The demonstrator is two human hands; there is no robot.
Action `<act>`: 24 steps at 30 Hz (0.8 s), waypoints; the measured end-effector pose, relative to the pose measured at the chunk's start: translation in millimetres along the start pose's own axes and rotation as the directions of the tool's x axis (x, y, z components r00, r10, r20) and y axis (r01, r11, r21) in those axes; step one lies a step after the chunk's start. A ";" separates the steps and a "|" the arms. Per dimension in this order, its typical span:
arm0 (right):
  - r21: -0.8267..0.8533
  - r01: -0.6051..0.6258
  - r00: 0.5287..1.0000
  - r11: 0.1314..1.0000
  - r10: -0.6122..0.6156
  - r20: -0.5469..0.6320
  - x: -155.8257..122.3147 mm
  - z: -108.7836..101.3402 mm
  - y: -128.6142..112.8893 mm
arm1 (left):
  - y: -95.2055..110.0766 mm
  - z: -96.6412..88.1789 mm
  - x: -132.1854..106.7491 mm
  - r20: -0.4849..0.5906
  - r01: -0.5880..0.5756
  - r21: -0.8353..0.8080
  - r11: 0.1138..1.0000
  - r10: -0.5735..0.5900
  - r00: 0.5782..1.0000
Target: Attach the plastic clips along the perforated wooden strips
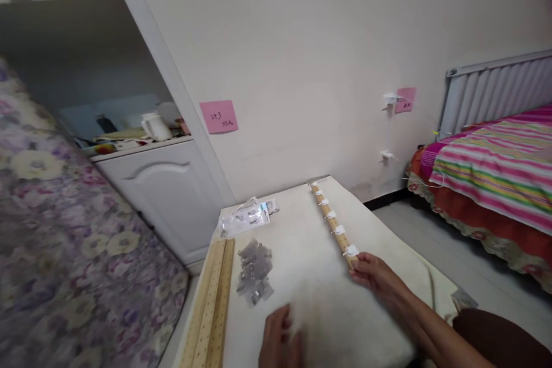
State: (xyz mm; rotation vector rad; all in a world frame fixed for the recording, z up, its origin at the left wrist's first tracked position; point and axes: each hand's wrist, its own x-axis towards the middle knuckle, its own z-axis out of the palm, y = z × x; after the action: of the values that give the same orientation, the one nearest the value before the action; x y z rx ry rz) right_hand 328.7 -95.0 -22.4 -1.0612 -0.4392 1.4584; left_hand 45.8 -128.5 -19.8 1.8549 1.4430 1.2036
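Note:
My right hand (374, 273) grips the near end of a narrow wooden strip (326, 207) between thumb and fingers. The strip lies slantwise along the right part of the white table (297, 259). Several white hook-like pieces (339, 230) are spaced along it. Low in the view, my left hand (278, 336) is over the near part of the table, its fingers apart and partly smeared by motion; I see nothing held in it. Beyond it lies a pile of small clear packets (255, 270) with metal-looking bits inside.
Pale wooden strips with rows of holes (211, 299) lie along the table's left edge. Clear packaging (245, 218) sits at the back left. A floral curtain or cover (86, 230) and a cabinet (172, 184) stand left. A bed (495, 178) is on the right.

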 end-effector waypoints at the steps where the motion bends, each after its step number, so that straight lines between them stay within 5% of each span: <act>1: 0.009 -0.001 1.000 1.000 0.001 0.031 -7.9 8.5 7.2 | 13.8 6.3 5.4 0.022 0.010 -0.005 1.000 -0.010 1.000; 5: 0.023 0.009 0.991 1.000 -0.012 0.132 -38.0 41.8 41.9 | 64.1 32.3 24.5 0.101 0.021 0.086 0.996 -0.029 0.994; 8: 0.008 0.005 0.977 1.000 -0.007 0.212 -54.2 58.1 67.2 | 80.6 46.2 29.5 0.126 0.094 0.100 0.991 -0.106 0.986; 16: -0.095 -0.039 0.949 0.995 0.067 0.308 -69.9 67.7 106.0 | 64.2 37.8 16.0 0.068 0.202 0.100 0.974 -0.209 0.976; 24: -0.142 -0.089 0.892 0.986 0.143 0.429 -88.5 67.9 126.6 | 39.3 25.1 23.4 -0.113 0.132 0.111 0.985 -0.119 0.986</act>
State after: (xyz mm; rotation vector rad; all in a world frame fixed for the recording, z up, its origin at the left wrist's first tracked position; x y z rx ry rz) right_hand 188.6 -182.6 -56.5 -0.8551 -0.8032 1.8049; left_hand 88.4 -115.7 7.6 1.7687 1.6960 1.1943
